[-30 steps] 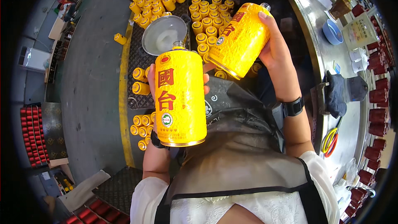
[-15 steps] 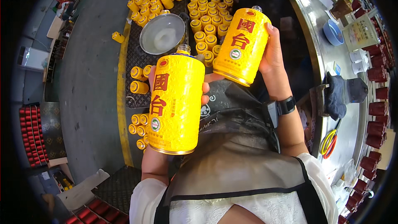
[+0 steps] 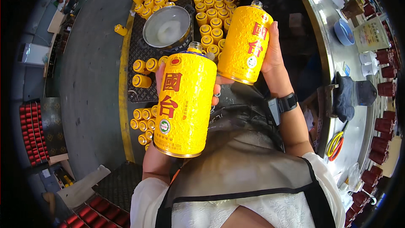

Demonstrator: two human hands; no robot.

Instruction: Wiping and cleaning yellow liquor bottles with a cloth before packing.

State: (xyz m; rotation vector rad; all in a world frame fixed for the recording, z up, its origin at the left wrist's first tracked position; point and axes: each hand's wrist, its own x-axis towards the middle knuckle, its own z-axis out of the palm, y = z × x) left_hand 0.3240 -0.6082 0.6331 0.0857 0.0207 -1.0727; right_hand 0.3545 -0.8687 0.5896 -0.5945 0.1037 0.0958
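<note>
Two yellow bottles with red lettering and clear open necks are held up before me. My left hand [image 3: 216, 89] is wrapped round the nearer left bottle [image 3: 185, 109]; most of the hand is hidden behind it, with fingertips showing at its right edge. My right hand [image 3: 273, 52] grips the other bottle [image 3: 244, 44] from its right side, a little higher and farther off. That bottle tilts slightly to the right. Beyond them stands a round metal basin [image 3: 166, 26] with cloudy liquid in it.
Many like bottles stand in groups on the dark mat; one lone bottle [image 3: 120, 29] is on the grey floor at left. To the right runs a metal counter [image 3: 314, 0] with a blue bowl [image 3: 344, 32], scissors [image 3: 335, 145] with yellow and red handles, and rows of dark red pots.
The right-hand bottle has turned about its axis, so its lettering now sits nearer its right edge. The left-hand bottle has shifted slightly right. Both hands keep hold.
</note>
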